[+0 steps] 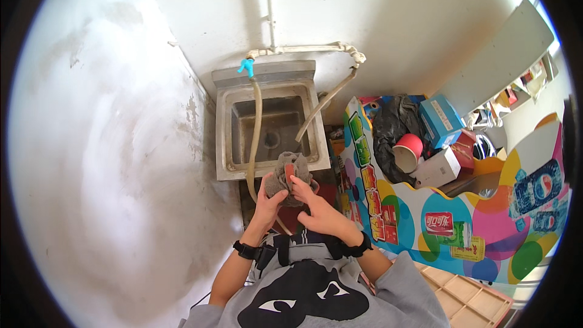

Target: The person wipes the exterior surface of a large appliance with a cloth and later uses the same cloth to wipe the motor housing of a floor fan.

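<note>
A crumpled grey-brown cloth (278, 184) is bunched in front of the near rim of a stained metal sink (273, 174). My left hand (268, 200) grips it from the left, thumb on top. On the cloth lies a small reddish-brown flat piece (289, 172), whose kind I cannot tell. My right hand (319, 209) touches that piece and the cloth with a fingertip; whether it grips anything is unclear. A pale hose (257, 132) hangs from a blue-handled tap (247, 67) across the sink's left side.
A second hose (325, 105) hangs over the sink's right side. At right stands a colourful printed cardboard bin (410, 218) with a black plastic bag (394, 120), a red paper cup (407, 152) and several boxes. A bare wall (114, 146) borders the left side.
</note>
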`<control>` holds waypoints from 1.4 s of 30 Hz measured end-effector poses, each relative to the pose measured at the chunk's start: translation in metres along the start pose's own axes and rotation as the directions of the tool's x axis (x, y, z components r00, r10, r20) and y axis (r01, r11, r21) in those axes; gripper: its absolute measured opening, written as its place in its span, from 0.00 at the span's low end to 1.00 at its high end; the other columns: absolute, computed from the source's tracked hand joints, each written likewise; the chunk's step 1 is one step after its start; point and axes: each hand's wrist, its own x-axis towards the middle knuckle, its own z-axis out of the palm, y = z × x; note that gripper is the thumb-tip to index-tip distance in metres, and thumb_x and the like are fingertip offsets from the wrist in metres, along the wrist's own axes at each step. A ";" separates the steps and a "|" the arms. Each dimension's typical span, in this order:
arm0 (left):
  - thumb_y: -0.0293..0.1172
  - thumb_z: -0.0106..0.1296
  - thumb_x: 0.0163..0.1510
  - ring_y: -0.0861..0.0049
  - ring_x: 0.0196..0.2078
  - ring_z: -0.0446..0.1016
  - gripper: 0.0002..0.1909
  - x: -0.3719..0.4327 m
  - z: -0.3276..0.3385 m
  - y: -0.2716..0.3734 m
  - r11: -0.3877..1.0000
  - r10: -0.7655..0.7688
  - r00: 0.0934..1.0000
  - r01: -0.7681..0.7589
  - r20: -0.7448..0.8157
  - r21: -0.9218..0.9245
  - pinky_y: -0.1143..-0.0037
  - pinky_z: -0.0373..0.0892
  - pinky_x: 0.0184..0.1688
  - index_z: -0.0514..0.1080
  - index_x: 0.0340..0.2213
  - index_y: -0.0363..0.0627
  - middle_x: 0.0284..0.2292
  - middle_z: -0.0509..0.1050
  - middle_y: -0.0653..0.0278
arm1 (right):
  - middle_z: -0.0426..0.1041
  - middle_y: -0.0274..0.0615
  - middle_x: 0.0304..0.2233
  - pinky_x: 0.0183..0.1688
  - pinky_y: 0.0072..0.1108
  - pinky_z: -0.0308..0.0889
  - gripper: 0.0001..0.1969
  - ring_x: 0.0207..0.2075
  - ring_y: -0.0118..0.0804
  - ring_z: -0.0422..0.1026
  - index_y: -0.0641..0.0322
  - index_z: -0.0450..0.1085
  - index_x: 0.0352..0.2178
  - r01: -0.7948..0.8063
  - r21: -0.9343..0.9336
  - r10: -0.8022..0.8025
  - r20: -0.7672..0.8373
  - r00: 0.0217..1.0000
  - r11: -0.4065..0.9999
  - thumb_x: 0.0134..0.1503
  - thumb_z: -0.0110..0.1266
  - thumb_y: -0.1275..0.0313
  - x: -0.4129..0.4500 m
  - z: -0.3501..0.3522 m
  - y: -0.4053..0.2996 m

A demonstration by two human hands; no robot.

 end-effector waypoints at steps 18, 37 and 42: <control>0.23 0.54 0.55 0.69 0.53 0.70 0.29 0.127 -0.019 0.016 0.999 -0.025 0.923 0.038 -0.384 0.028 0.68 0.70 0.54 0.58 0.57 0.44 0.51 0.69 0.58 | 0.73 0.54 0.43 0.48 0.34 0.66 0.19 0.46 0.52 0.71 0.66 0.70 0.47 -0.315 -0.632 -0.385 -0.720 0.578 0.708 0.58 0.57 0.64 0.271 -0.394 0.109; 0.24 0.56 0.54 0.73 0.49 0.71 0.31 0.174 -0.012 0.025 0.988 -0.043 0.833 0.118 -0.551 0.101 0.72 0.68 0.53 0.58 0.57 0.44 0.48 0.71 0.59 | 0.71 0.55 0.42 0.43 0.38 0.68 0.19 0.40 0.59 0.71 0.64 0.66 0.49 0.017 -0.875 -0.197 -0.090 0.976 0.484 0.57 0.56 0.71 0.309 -0.459 0.083; 0.24 0.56 0.55 0.73 0.50 0.71 0.31 0.167 -0.015 0.023 0.994 -0.040 0.817 0.091 -0.575 0.059 0.72 0.68 0.53 0.57 0.58 0.43 0.49 0.71 0.58 | 0.70 0.55 0.46 0.49 0.35 0.65 0.21 0.47 0.59 0.69 0.63 0.64 0.53 -0.057 -0.818 -0.098 -0.137 0.986 0.572 0.58 0.55 0.73 0.310 -0.452 0.078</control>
